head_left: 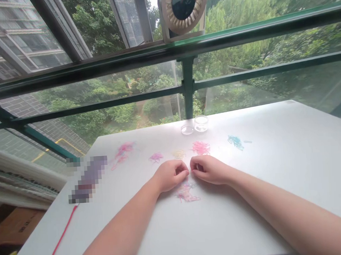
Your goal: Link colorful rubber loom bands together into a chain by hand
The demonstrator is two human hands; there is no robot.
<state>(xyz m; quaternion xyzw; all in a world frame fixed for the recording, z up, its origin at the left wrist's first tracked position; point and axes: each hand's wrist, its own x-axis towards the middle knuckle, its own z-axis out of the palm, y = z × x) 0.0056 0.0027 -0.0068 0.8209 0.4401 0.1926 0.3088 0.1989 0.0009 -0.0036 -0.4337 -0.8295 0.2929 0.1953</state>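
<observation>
White and smooth, the tabletop carries loose tangles of thin, curly strands. A mixed pile, pinkish with bluish flecks, lies flat just on the person's near side of both hands. The left hand and right hand face each other, a narrow gap between their fingertips; each curls its fingers round towards the thumb, and whether either pinches a strand cannot be told. Just beyond them sit a fluffy pink pile, a sparse pale yellow pile and a small purple pile. A wispy teal pile lies to the right; a longer multicoloured pile straggles to the left. Near the far edge, a clear, round-walled jar stands beside a shallow transparent disc.
</observation>
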